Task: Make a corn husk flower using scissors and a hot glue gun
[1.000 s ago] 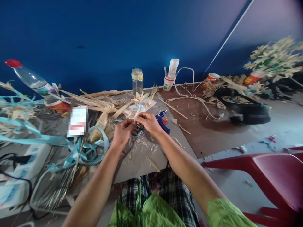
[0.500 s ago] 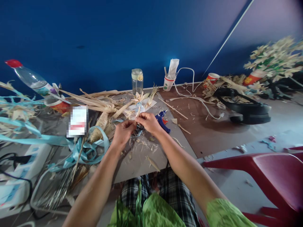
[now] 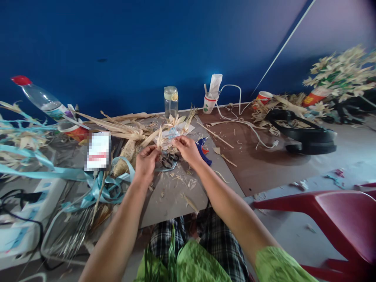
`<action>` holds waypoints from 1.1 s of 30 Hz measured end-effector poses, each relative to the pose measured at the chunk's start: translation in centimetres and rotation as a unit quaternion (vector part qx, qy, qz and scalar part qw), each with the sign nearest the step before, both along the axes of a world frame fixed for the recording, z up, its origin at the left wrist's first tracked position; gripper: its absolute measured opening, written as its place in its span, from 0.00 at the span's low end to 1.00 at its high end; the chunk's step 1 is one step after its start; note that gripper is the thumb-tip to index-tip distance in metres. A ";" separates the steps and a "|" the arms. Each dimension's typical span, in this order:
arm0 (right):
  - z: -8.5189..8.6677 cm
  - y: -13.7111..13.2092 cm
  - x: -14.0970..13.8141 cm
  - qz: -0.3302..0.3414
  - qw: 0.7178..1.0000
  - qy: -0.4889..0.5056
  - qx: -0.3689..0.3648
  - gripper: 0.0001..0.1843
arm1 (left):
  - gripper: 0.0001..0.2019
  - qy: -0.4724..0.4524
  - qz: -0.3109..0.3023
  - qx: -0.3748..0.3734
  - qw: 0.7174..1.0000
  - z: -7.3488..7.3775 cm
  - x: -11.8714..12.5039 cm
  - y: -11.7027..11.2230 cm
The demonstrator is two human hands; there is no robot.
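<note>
Over the grey board, my left hand pinches a small pale flower of dried husk, which stands up from the fingertips. My right hand is a short way to the right, thumb and fingers closed together. Whatever lies between them is too small to make out. Dark-handled scissors lie on the board between the two hands. A blue glue gun rests just right of my right hand. Behind the hands lies another husk flower with pale blue at its base.
Light blue ribbon is heaped at left, near a phone and a white power strip. A clear bottle and a paper cup stand by the wall. A black headset-like object and a red chair are at right.
My hands have moved apart, the left one going left with the husk flower now showing in its fingers. The scissors between them have come into fuller view.
</note>
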State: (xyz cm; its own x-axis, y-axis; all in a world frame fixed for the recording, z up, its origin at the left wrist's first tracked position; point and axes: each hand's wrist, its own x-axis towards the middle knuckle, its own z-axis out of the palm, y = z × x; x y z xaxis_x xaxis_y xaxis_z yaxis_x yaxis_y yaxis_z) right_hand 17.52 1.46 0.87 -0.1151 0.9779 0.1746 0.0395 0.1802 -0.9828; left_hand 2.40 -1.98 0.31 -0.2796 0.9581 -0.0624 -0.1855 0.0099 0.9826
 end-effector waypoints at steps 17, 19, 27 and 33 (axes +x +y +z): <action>-1.6 -0.7 -0.7 0.085 0.912 -0.315 0.248 0.30 | 0.10 -0.096 0.228 0.228 0.942 1.5 -1.8 0.4; -1.3 -1.2 -1.0 0.123 0.898 -0.318 0.277 0.37 | 0.11 -0.134 0.137 0.200 0.961 1.8 -1.1 -0.1; -0.7 -1.7 -1.6 0.153 0.921 -0.267 0.239 0.13 | 0.10 -0.221 -0.042 0.170 0.959 3.3 0.0 -1.4; -0.5 -0.2 0.3 -0.039 0.962 -0.184 0.195 0.12 | 0.13 -0.265 0.020 0.136 0.954 3.4 -1.4 -0.9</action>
